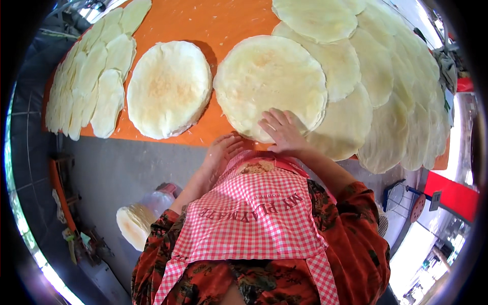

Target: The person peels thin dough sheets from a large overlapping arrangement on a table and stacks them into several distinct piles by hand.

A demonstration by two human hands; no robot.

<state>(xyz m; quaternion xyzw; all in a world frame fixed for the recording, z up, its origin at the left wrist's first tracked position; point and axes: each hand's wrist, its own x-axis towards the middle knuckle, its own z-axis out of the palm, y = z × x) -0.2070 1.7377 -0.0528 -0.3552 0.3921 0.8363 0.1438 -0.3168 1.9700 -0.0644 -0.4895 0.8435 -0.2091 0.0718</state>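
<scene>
Two hands, both yours, at the near edge of the orange table (239,20), just below the middle of the frame. Thing of interest: the centre stack (264,66) of thin pale rounds, upper middle of the frame.

Key relation: the stack lies ahead of your fingers, toward the top of the frame. Your right hand (285,134) is nearer; it overlaps the stack's lower rim, fingers spread and pointing up and left. They appear to rest flat on the top round, grasping nothing visible. Whether the thumb is under an edge, you cannot tell from this view.

Your left hand (222,151) sits lower and left, just beside the stack's lower-left rim. Fingers extended and loosely bent, nothing seen in them; contact with the table edge uncertain.

Axis: near circular, so no clear long axis. Neighbours: the left stack (169,84), set apart by a strip of orange; overlapping rounds (378,71) at upper right, reaching the centre stack's right side.
</scene>
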